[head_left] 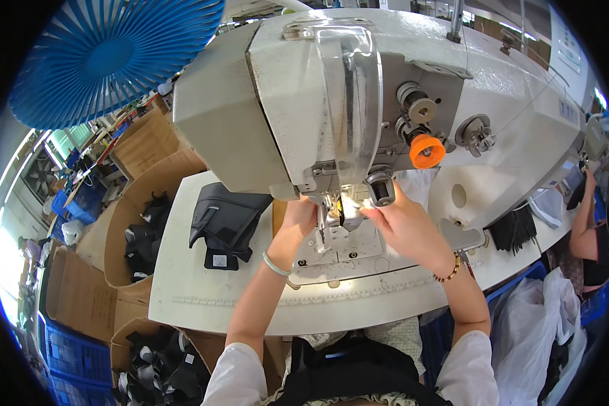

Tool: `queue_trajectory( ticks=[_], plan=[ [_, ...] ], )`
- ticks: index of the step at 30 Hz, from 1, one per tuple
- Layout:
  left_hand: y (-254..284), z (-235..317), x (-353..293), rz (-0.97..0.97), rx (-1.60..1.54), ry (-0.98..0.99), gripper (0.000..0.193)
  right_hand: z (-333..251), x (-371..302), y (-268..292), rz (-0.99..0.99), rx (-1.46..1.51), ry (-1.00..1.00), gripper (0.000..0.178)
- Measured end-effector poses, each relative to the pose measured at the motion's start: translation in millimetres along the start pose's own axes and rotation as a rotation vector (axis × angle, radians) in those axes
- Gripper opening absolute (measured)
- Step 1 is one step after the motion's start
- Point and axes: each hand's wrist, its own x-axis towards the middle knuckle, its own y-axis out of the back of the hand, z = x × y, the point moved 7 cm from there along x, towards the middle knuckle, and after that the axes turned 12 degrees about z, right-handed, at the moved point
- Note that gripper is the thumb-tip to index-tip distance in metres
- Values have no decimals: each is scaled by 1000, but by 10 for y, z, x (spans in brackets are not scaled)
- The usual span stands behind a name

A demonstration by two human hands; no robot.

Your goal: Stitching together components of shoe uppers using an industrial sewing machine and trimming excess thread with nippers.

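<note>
A large white sewing machine (277, 88) fills the middle, its needle and presser foot (331, 213) lit by a lamp. My left hand (299, 220) is curled closed just left of the needle, its fingertips partly hidden by the machine head. To the right of the needle, my right hand (409, 223) is bent inward with thumb and fingers drawn together, partly behind a dark knob (380, 187). What either hand holds is too small or hidden to make out. A folded black fabric piece (227, 216) with a pale label lies on the table left of my left hand.
The white table (203, 287) carries a ruler strip (216, 298) along its near edge. Cardboard boxes (132, 264) of black pieces stand at left, beneath a blue fan (108, 57). Black strips (513, 230) lie at right, near white plastic bags (531, 338) and another person's arm (584, 216).
</note>
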Motion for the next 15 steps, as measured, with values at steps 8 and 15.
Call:
queue_trajectory(
  ticks=[8,15],
  plan=[
    [90,-46,121,-28,19,-3,21,14,170,-147,195,-114,26,21],
    [-42,-134,91,-25,20,69,25,1449,322,-932,743,767,-320,39]
  ],
)
